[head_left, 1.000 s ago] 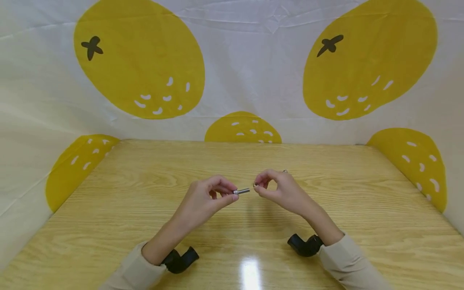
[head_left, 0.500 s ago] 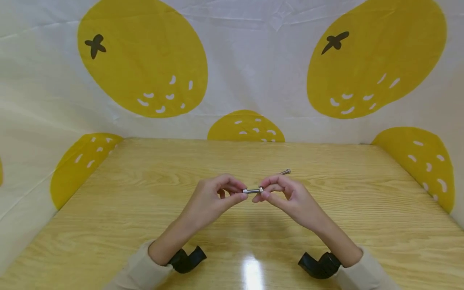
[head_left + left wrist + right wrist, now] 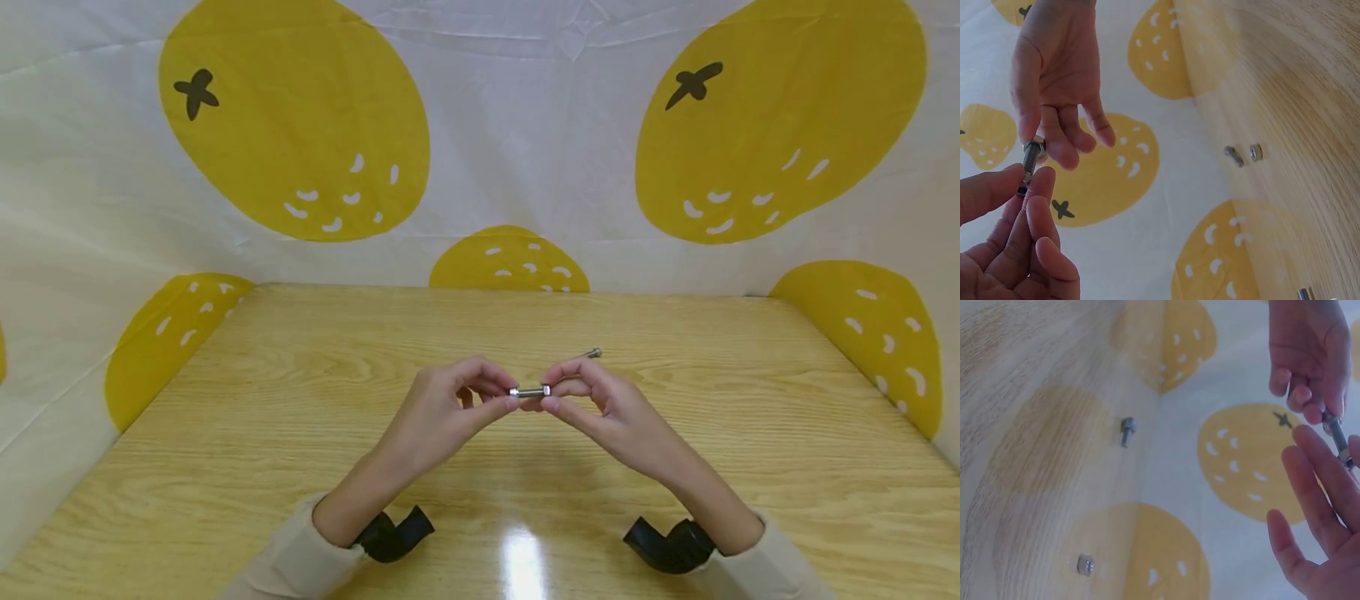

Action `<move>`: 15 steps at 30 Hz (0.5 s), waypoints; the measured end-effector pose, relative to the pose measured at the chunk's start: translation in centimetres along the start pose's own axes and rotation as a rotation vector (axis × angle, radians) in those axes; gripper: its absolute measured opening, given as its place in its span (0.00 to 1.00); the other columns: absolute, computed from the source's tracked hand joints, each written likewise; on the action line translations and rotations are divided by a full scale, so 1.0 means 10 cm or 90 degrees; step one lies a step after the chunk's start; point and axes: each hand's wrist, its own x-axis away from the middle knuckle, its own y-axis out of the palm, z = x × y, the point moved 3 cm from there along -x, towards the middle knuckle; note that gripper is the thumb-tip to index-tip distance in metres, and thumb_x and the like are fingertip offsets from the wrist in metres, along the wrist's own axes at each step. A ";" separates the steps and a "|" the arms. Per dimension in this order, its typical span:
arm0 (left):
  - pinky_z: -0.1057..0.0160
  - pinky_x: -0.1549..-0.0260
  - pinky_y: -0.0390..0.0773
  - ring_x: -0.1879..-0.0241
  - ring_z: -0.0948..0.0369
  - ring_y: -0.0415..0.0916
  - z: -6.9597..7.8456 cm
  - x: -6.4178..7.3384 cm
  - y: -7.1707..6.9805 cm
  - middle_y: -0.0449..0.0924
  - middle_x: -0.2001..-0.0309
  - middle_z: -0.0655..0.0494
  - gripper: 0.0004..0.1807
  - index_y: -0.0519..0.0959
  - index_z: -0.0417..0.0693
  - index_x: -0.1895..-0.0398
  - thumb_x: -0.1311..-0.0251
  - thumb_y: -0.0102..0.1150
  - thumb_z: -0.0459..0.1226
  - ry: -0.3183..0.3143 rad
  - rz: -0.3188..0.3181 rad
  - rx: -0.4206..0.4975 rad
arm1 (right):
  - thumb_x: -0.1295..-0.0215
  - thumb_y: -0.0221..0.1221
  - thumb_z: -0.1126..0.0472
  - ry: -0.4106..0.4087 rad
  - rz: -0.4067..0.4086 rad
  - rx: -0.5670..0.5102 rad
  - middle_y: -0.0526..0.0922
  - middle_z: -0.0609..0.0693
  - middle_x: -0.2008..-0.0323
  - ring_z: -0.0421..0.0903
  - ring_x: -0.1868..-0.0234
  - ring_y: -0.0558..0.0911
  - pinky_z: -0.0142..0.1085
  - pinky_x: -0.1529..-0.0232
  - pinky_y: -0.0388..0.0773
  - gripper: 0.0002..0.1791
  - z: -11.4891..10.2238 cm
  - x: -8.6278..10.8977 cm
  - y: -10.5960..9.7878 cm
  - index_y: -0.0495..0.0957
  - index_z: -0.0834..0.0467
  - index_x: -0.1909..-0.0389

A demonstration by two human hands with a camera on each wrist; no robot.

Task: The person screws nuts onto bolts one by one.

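Note:
A silver bolt (image 3: 530, 392) lies nearly level between the two hands, above the table. My left hand (image 3: 442, 417) pinches its head end between thumb and fingers. At the other end, my right hand (image 3: 618, 421) pinches a hex nut (image 3: 547, 390). In the left wrist view the nut (image 3: 1038, 145) sits at the tip of the threaded shank (image 3: 1030, 157); how far it is threaded on cannot be told. In the right wrist view, fingers partly hide the bolt (image 3: 1339, 436), and the other right-hand fingers are spread.
A second bolt (image 3: 595, 352) lies on the wooden table (image 3: 337, 350) just beyond the right hand. A loose nut (image 3: 1255, 152) rests on the table in the left wrist view. A white cloth (image 3: 525, 125) with yellow fruit prints surrounds the table's back and sides.
A second ago the nut was apart from the bolt; the hands have come together and the nut now meets the bolt's tip. Since half a second ago, both hands have barely shifted.

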 end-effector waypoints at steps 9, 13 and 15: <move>0.68 0.73 0.73 0.75 0.67 0.72 0.01 -0.02 0.00 0.84 0.72 0.60 0.07 0.81 0.49 0.66 0.45 0.64 0.41 -0.012 -0.004 0.017 | 0.38 0.58 0.67 -0.128 0.066 0.162 0.84 0.47 0.63 0.39 0.56 0.82 0.34 0.55 0.78 0.10 -0.09 0.00 0.01 0.72 0.59 0.57; 0.68 0.73 0.75 0.75 0.66 0.74 0.02 -0.02 -0.01 0.85 0.71 0.59 0.07 0.81 0.48 0.66 0.44 0.63 0.41 -0.004 0.004 0.017 | 0.42 0.60 0.71 -0.197 0.086 0.213 0.85 0.48 0.63 0.40 0.59 0.83 0.33 0.61 0.78 0.13 -0.12 0.01 0.03 0.71 0.60 0.57; 0.68 0.74 0.76 0.75 0.65 0.76 0.03 -0.02 -0.01 0.85 0.70 0.59 0.08 0.82 0.47 0.65 0.44 0.63 0.41 -0.003 0.007 0.023 | 0.43 0.60 0.73 -0.218 0.093 0.225 0.85 0.49 0.63 0.41 0.60 0.84 0.33 0.62 0.78 0.14 -0.13 0.01 0.03 0.71 0.61 0.57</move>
